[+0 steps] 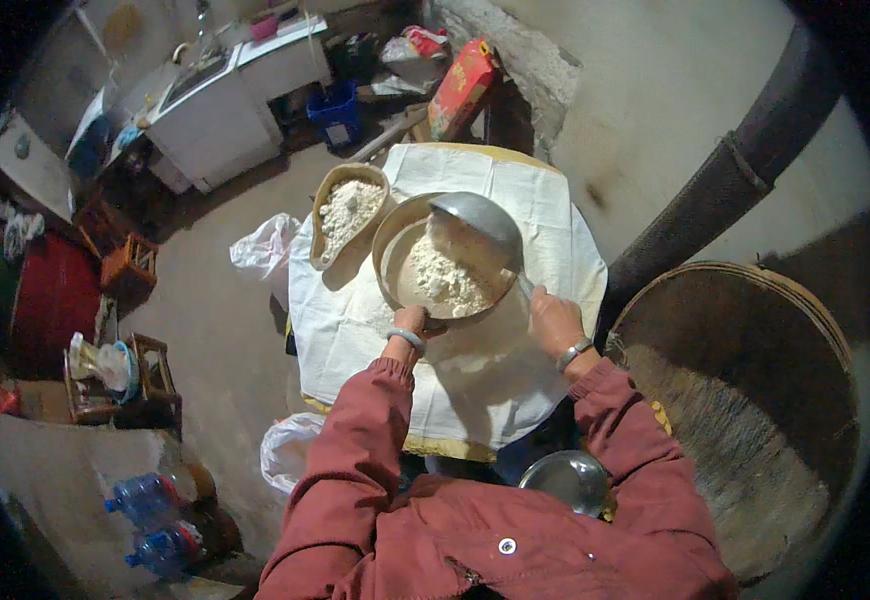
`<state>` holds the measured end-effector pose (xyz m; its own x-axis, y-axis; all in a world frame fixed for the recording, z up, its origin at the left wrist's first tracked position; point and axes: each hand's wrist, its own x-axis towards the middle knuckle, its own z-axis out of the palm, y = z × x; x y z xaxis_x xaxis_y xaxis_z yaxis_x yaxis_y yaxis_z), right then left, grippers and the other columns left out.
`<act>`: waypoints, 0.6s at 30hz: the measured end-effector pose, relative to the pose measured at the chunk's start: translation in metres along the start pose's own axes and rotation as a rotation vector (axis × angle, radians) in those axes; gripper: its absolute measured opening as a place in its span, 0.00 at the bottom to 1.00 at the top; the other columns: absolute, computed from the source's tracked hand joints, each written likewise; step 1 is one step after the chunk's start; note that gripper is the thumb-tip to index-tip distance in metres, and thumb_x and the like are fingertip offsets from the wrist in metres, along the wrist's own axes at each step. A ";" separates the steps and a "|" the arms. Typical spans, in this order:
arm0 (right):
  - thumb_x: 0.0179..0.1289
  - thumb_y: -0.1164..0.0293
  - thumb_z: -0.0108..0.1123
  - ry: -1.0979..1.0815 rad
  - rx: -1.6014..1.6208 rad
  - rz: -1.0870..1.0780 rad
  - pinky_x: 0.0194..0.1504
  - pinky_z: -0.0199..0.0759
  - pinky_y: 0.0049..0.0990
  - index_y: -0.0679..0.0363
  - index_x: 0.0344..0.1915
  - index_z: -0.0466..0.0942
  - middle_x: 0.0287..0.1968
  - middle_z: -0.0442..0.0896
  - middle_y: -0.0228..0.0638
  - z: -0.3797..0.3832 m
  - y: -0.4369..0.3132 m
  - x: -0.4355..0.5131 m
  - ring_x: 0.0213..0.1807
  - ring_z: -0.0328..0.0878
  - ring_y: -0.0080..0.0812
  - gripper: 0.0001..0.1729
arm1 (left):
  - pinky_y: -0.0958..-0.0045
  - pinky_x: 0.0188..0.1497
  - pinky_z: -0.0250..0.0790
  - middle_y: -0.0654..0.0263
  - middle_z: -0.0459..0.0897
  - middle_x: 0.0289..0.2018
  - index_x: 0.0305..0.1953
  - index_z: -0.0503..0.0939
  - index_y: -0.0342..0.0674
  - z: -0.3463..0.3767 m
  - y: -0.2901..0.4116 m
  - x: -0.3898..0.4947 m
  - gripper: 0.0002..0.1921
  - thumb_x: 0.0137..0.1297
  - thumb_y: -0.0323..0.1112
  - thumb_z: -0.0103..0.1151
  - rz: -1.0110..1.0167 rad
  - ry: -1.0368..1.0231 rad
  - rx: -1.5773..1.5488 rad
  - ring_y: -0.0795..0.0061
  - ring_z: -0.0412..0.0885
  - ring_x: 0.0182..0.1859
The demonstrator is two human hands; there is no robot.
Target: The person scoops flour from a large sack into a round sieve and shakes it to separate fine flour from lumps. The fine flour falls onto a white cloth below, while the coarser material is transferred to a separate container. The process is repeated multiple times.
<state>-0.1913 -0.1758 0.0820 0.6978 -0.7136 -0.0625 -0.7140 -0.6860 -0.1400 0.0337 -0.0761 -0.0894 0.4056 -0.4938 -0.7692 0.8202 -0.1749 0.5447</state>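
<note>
A round sieve (397, 251) with a pile of pale flour (442, 274) inside is over a white cloth (345, 337). My left hand (414, 321) grips its near rim. In my right hand (555, 319) is the handle of a metal ladle (480, 217). The ladle's bowl is tipped over the far right part of the sieve, and flour by its lip looks blurred. Left of the sieve, a gourd scoop (320, 251) full of flour lies on the cloth. Whether the sieve rests on the cloth or is raised, I cannot tell.
A dark pipe (712, 172) slants along the right, above a large round woven tray (735, 442). Close to my body stands a metal bowl (570, 480). Plastic bags (266, 247) lie left of the table. Blue-tinted plastic bottles (146, 499) are at lower left. A red bag (465, 86) stands behind.
</note>
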 end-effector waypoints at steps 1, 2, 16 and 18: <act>0.51 0.77 0.57 0.034 0.002 -0.014 0.35 0.78 0.43 0.68 0.36 0.71 0.28 0.83 0.52 0.000 -0.002 -0.003 0.32 0.84 0.50 0.11 | 0.46 0.34 0.83 0.43 0.77 0.40 0.48 0.67 0.21 -0.001 0.001 0.000 0.17 0.56 0.19 0.43 -0.003 -0.028 0.006 0.43 0.83 0.37; 0.51 0.77 0.57 0.069 0.003 -0.028 0.34 0.78 0.42 0.68 0.37 0.71 0.27 0.83 0.52 0.001 -0.004 -0.006 0.31 0.84 0.49 0.12 | 0.46 0.34 0.83 0.42 0.77 0.39 0.48 0.67 0.21 -0.003 0.003 0.000 0.16 0.57 0.19 0.42 -0.005 -0.055 0.011 0.42 0.83 0.36; 0.61 0.74 0.50 0.225 0.725 0.507 0.20 0.72 0.37 0.66 0.34 0.68 0.22 0.79 0.46 0.036 0.043 -0.029 0.20 0.80 0.40 0.06 | 0.39 0.35 0.80 0.42 0.76 0.41 0.48 0.64 0.21 0.003 0.009 -0.023 0.15 0.58 0.19 0.43 0.003 -0.038 0.014 0.36 0.81 0.36; 0.61 0.72 0.53 0.134 1.147 0.703 0.13 0.67 0.32 0.66 0.31 0.71 0.21 0.74 0.37 0.036 0.048 -0.040 0.17 0.75 0.29 0.07 | 0.39 0.36 0.81 0.41 0.76 0.41 0.48 0.63 0.20 -0.016 0.012 -0.010 0.16 0.58 0.19 0.42 -0.012 -0.102 0.036 0.35 0.81 0.36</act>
<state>-0.2517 -0.1748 0.0418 0.1490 -0.9150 -0.3748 -0.4195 0.2847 -0.8619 0.0457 -0.0599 -0.0808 0.3513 -0.5754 -0.7386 0.8088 -0.2109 0.5490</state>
